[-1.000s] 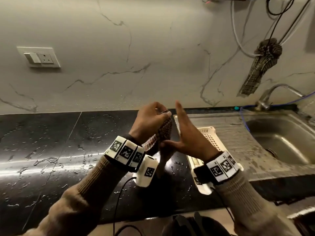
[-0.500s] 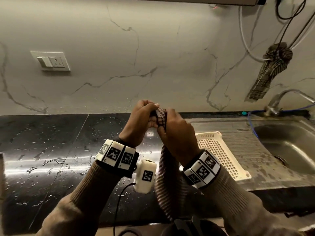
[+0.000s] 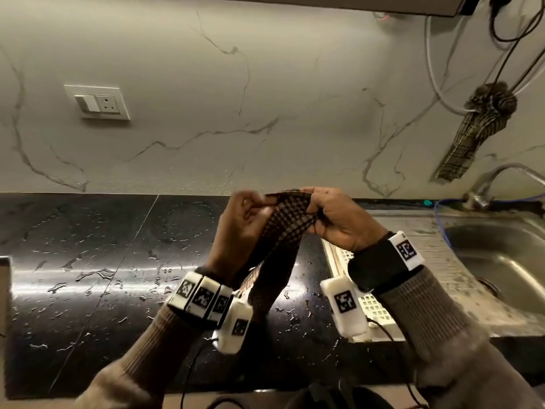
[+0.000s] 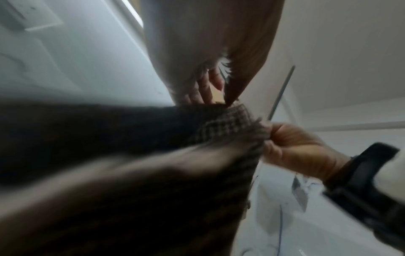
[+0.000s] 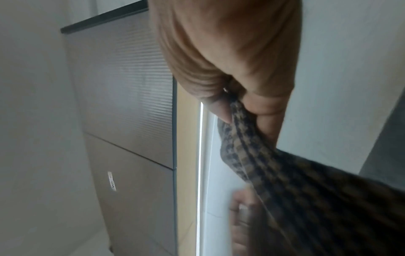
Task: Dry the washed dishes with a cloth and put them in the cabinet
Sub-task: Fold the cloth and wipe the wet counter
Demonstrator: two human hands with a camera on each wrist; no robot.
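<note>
A brown checked cloth [image 3: 284,228] is stretched between my two hands above the wet black counter [image 3: 88,261]. My left hand [image 3: 246,215] pinches its top left edge, and my right hand [image 3: 327,214] grips the top right edge. The rest of the cloth hangs down between my wrists. The left wrist view shows the cloth [image 4: 230,128] with my right hand [image 4: 291,147] holding it. The right wrist view shows my right hand's fingers [image 5: 260,110] clamped on the cloth [image 5: 274,164]. No dishes show in any view.
A white perforated plastic tray [image 3: 371,308] lies on the steel drainboard under my right wrist. The steel sink [image 3: 501,261] and tap [image 3: 498,178] are at the right. Another checked cloth [image 3: 477,128] hangs on the wall. A wall socket [image 3: 98,103] sits at the left.
My hands have moved apart and spread the top edge of the cloth. A second ago the right hand was flat and open beside the bunched cloth; it now grips the cloth.
</note>
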